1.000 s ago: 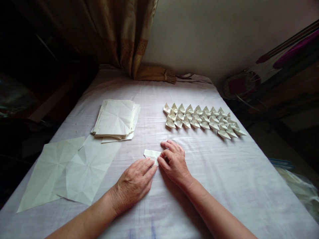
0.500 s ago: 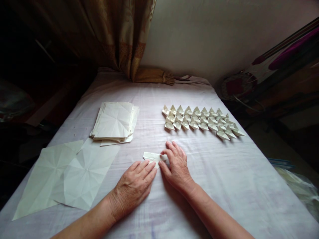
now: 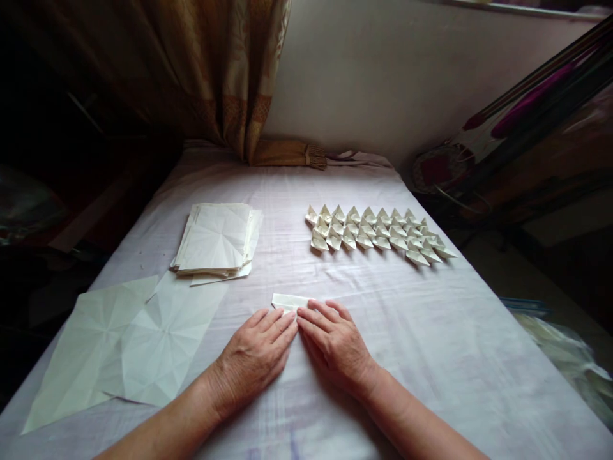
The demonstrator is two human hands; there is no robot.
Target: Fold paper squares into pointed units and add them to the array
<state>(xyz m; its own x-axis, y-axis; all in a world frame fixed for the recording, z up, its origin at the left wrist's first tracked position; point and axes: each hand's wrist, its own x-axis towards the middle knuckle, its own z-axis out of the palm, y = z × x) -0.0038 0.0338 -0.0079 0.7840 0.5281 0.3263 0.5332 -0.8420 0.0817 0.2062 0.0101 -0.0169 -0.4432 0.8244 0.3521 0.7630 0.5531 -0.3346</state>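
Paper (image 3: 290,300) lies flat on the cloth (image 3: 421,364), its far edge exposed. The step in hand appears to be pressing a crease; sound practice is edges aligned, one hand steadying, pressure even. The near side lies under the fingertips. Left hand (image 3: 256,348): fingers together, laid flat, not clamped. Right hand (image 3: 340,342): fingers slightly apart over the right end; thumb hidden, pinch cannot be determined. Stack (image 3: 215,236) beyond, left; folded pieces (image 3: 368,233) beyond, right.
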